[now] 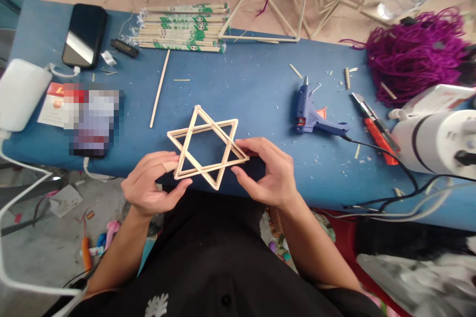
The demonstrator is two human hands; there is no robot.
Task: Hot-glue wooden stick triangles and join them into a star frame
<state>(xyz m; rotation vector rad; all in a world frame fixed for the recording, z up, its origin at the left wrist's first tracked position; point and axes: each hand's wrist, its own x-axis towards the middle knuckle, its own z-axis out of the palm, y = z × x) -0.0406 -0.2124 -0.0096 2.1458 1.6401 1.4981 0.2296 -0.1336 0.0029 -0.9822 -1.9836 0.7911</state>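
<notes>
A six-pointed star [224, 163] made of thin wooden sticks is held at the table's near edge. It looks like two layers of triangles joined at the tips. My left hand [152, 181] grips its lower left corner, with the thumb below and the fingers behind. Around the right corner, my right hand [270, 171] has its thumb and index finger on either side. A blue hot glue gun [305, 109] stands on the table to the right of the star. One loose wooden stick [159, 89] lies to the left, beyond my left hand.
Packaged chopsticks [182, 29] lie at the back, beside a stick triangle [260, 38]. Purple yarn [412, 54], a red utility knife [377, 131] and a white cylindrical device [420, 141] are on the right. A black phone [85, 34] and white power bank [24, 94] sit left. Cables cross the right edge.
</notes>
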